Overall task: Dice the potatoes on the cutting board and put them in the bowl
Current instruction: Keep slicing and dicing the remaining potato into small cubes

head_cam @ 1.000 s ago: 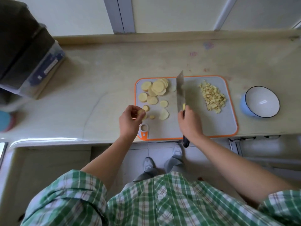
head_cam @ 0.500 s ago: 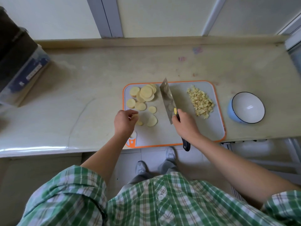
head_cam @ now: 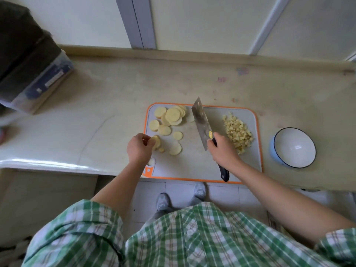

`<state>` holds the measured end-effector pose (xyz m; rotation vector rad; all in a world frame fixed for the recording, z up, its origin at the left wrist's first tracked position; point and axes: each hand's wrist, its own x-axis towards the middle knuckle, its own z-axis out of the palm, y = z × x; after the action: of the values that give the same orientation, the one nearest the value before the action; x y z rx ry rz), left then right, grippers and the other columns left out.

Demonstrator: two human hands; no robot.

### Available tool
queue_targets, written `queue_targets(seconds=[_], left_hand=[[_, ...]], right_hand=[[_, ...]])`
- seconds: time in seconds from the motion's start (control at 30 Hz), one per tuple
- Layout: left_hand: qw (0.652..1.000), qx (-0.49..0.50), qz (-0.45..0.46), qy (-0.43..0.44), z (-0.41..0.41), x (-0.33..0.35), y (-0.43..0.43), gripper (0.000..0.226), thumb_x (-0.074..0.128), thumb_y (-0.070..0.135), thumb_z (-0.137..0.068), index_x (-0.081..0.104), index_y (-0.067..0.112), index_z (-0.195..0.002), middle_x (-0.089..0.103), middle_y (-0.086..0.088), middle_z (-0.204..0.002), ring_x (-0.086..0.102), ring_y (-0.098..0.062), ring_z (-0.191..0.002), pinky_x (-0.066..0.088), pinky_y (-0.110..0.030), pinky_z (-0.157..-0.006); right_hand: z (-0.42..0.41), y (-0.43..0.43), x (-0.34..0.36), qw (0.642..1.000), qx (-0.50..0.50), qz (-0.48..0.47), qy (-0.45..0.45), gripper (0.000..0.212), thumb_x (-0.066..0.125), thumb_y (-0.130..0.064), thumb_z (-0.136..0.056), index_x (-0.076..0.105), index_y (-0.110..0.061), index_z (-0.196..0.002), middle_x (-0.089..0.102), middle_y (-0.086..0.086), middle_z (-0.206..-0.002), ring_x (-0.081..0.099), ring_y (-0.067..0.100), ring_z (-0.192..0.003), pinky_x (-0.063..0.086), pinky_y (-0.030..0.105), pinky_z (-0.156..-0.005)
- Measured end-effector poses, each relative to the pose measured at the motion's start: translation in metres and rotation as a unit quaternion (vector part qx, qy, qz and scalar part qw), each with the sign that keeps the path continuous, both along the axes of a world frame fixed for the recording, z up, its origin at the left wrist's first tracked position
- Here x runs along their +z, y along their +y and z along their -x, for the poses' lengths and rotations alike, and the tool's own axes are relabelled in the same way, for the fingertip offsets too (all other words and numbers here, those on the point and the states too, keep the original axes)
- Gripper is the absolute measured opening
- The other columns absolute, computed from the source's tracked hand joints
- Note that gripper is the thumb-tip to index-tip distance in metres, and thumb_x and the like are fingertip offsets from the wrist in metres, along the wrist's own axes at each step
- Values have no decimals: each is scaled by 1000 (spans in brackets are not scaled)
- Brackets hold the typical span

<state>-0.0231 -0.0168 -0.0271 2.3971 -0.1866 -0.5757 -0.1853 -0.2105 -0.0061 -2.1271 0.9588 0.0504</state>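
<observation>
One pale countertop (head_cam: 115, 97) carried the whole work area, with the orange-rimmed cutting board (head_cam: 192, 166) set at its near edge, directly in front of the person, judged so that both hands reached it without stretching. The bowl (head_cam: 277, 136) stood on the counter just right of the board and apart from it, white inside, with no potato in it yet; that position suited a short transfer from the right end of the board. The cleaver (head_cam: 201, 124) lay across the board's centre, tip toward the far edge and blade leaning so that its flat face showed; whether its edge touched the board could not be determined. The right hand (head_cam: 221, 151) was closed around the cleaver's handle close to the blade, apparently for control. The left hand (head_cam: 139, 149) pinched a small stack of slices (head_cam: 157, 141) at the board's left side, apparently gathering them for cutting. The round potato slices (head_cam: 171, 116) occupied the far-left part of the board, uncut. The diced potato (head_cam: 238, 132) was heaped at the right, beside the bowl and clear of the cutting zone. Dicing was judged roughly half complete.
</observation>
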Motion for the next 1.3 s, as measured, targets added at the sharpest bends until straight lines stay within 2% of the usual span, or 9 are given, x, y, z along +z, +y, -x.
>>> queue_targets(seconds=[0.13,0.3,0.5,0.7,0.8,0.9,1.03,1.1,1.3], left_hand=[[999,27,6,-29,9,4,0,12,64,23,-89,62,12,-93,64,-2,-83,57,-19,-70,36,-26,-58],[988,64,93,-104,21,9,-12,9,67,24,-88,62,18,-85,53,-3,-97,54,-10,-70,42,-23,-72],[979,-130,91,-128,47,4,-71,13,77,16,-77,65,13,-73,51,1,-77,48,-11,-62,31,-19,-56],[936,-274,17,-220,70,-14,-115,14,71,2,-75,58,6,-73,53,-12,-74,54,-35,-62,43,-40,-50],[928,-309,-7,-208,70,-20,-119,19,72,-1,-71,55,4,-77,52,-16,-75,55,-37,-65,44,-41,-50],[904,-373,-3,-210,73,-26,-109,32,82,8,-64,58,4,-85,53,-14,-80,57,-36,-70,47,-38,-56],[956,-240,-36,-166,81,-22,-105,56,83,37,-68,59,4,-105,57,-15,-95,56,-35,-85,47,-41,-74],[970,-198,-64,-123,84,-18,-110,55,79,46,-71,59,7,-105,58,-12,-97,56,-31,-88,45,-40,-79],[976,-206,-16,-73,80,-13,-133,30,76,26,-78,67,9,-101,62,-9,-95,61,-28,-85,47,-36,-77]], right_hand=[[4,-8,2,1000,0,-6,-7,32,46,-19,-94,31,-18,-65,39,5,-56,44,27,-47,45,48,-49],[9,-20,3,1000,-1,-20,-9,32,44,-19,-96,31,-17,-67,39,8,-57,48,30,-50,41,42,-50],[20,-38,8,1000,-1,-24,-5,29,45,-19,-95,34,-15,-68,42,6,-58,46,26,-50,45,45,-51],[38,-59,9,1000,20,-19,5,30,44,-22,-97,35,-16,-69,47,14,-62,53,38,-57,45,48,-55],[40,-64,9,998,57,20,4,35,45,-20,-97,29,-19,-66,41,5,-56,44,28,-53,37,43,-54],[41,-67,6,995,88,37,13,35,46,-18,-96,29,-18,-66,38,3,-56,36,22,-52,30,38,-54],[44,-68,1,993,106,52,19,32,45,-21,-97,29,-20,-69,39,1,-55,38,18,-50,26,35,-51],[45,-68,2,992,108,68,21,31,45,-21,-97,30,-19,-70,37,-1,-54,39,21,-50,27,35,-51],[53,-43,2,990,125,56,31,33,45,-20,-97,28,-21,-69,36,-1,-54,35,17,-47,27,36,-50]])
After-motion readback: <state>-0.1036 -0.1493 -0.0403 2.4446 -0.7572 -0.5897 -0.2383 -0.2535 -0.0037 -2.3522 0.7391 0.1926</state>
